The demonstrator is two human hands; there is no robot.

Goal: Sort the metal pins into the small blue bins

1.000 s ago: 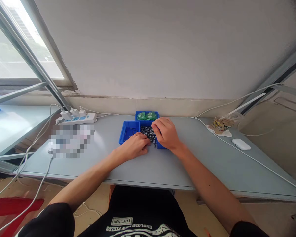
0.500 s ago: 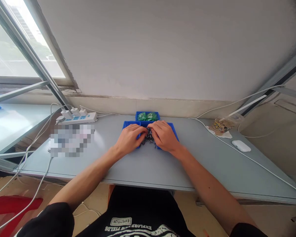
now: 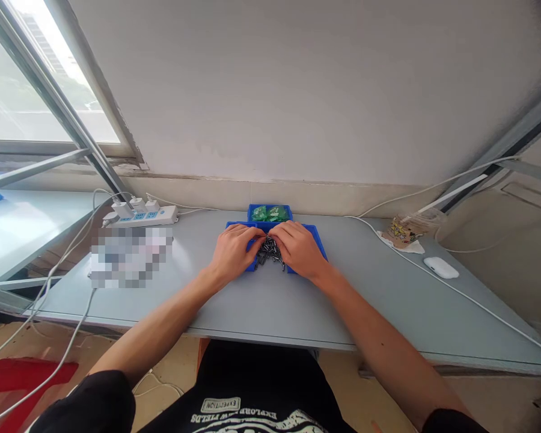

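A pile of small dark metal pieces (image 3: 270,252), like screws or pins, lies on the table between two blue bins. My left hand (image 3: 237,249) is over the left blue bin (image 3: 251,266), thumb and fingers pinched together. From the other side my right hand (image 3: 295,246) is pinched too, in front of the right blue bin (image 3: 316,237). Both sets of fingertips meet just above the pile. Whatever they hold is too small to make out. Behind them stands a third blue bin (image 3: 270,220) with green packets (image 3: 277,212) in it.
On the left are a white power strip (image 3: 148,215) with plugs and a blurred-out object (image 3: 130,257). A plastic cup (image 3: 403,230) on a napkin, a white earbud case (image 3: 440,267) and a long white cable (image 3: 406,255) lie on the right of the grey table (image 3: 270,307).
My left hand has shifted slightly, its fingertips coming up and right to meet those of my right hand. More of the metal pile shows below them.
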